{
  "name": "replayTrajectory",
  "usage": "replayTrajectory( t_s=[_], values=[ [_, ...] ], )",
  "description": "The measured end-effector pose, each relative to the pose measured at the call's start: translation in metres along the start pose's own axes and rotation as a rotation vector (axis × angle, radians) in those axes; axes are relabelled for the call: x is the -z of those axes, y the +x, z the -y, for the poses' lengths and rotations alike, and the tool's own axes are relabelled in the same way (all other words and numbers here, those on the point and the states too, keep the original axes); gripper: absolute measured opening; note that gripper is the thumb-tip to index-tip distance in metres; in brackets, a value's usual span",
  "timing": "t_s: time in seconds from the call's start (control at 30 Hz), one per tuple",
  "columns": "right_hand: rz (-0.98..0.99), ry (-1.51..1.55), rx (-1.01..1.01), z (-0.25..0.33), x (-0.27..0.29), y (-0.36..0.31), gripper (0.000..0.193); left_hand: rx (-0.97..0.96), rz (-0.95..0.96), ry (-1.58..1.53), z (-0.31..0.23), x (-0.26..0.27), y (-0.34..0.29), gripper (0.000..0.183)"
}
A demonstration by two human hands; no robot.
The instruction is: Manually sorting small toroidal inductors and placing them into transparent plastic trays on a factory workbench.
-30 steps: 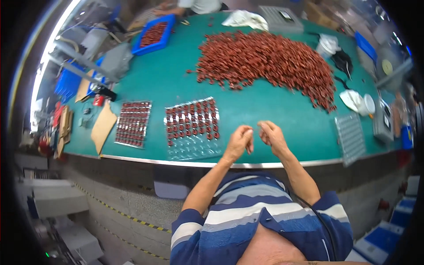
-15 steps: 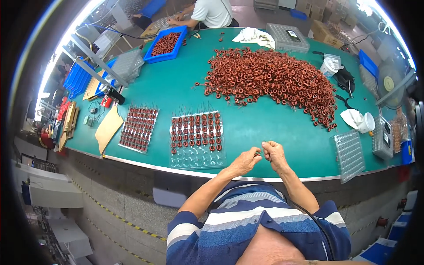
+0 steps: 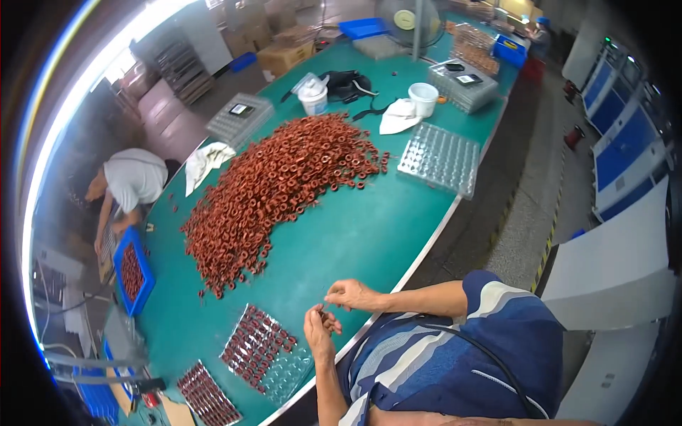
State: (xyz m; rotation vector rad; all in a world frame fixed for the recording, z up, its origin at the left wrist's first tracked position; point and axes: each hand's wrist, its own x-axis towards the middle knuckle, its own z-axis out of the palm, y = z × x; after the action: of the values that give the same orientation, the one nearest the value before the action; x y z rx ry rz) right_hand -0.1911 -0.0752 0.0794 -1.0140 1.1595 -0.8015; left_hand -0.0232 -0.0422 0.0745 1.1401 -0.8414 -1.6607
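Observation:
My left hand (image 3: 322,332) and my right hand (image 3: 353,294) are close together above the table's near edge. Between the fingers of the left one sits a small dark piece, apparently a ring coil (image 3: 323,311). The right thumb and fingertips pinch together beside it; whatever they grip is too small to make out. Nearest to my left hand lies a clear plastic tray (image 3: 290,370), its rows mostly filled with dark red ring coils (image 3: 257,341); cups along the side toward me hold none. A large heap of reddish-brown ring coils (image 3: 284,177) spreads over the green table (image 3: 348,234).
A second filled tray (image 3: 207,395) lies farther left. Beyond the heap stand a blue bin of coils (image 3: 133,273), a white cloth (image 3: 207,166) and a white tub (image 3: 312,96). An unfilled clear tray (image 3: 440,159) overhangs the right edge. A co-worker (image 3: 135,177) bends at the far left.
The whole view has swung round to the right, so the table now runs diagonally. My hands stay close together near the table's edge, fingers still pinched. The trays look unchanged.

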Motion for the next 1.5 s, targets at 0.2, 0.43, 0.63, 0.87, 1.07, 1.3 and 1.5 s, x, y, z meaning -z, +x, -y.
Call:
replayTrajectory(
  t_s=[0.2, 0.43, 0.63, 0.87, 1.07, 1.3, 1.5],
  values=[
    [0.066, 0.270, -0.040, -0.010, -0.004, -0.002, 0.030, 0.011, 0.044, 0.059, 0.000, -0.006, -0.003, 0.029],
    [0.008, 0.247, 0.148, 0.021, -0.004, -0.002, 0.028, -0.022, -0.012, -0.174, -0.031, -0.037, -0.005, 0.018],
    [0.086, 0.123, 0.195, 0.014, -0.008, 0.013, 0.028, 0.068, -0.081, -0.309, -0.015, -0.022, -0.007, 0.020],
    [0.076, -0.348, 0.283, 0.022, -0.012, 0.013, 0.027, 0.056, -0.160, -0.253, -0.002, -0.016, -0.016, 0.019],
    [-0.057, -0.171, 0.230, 0.022, -0.011, 0.013, 0.030, 0.005, -0.202, -0.258, -0.003, -0.018, -0.013, 0.020],
    [0.040, -0.090, 0.063, 0.014, -0.008, 0.003, 0.033, -0.079, -0.234, -0.158, 0.009, -0.013, -0.006, 0.023],
    [0.176, 0.137, -0.049, 0.008, -0.011, 0.011, 0.027, -0.277, -0.182, 0.571, -0.007, -0.014, -0.011, 0.027]
  ],
)
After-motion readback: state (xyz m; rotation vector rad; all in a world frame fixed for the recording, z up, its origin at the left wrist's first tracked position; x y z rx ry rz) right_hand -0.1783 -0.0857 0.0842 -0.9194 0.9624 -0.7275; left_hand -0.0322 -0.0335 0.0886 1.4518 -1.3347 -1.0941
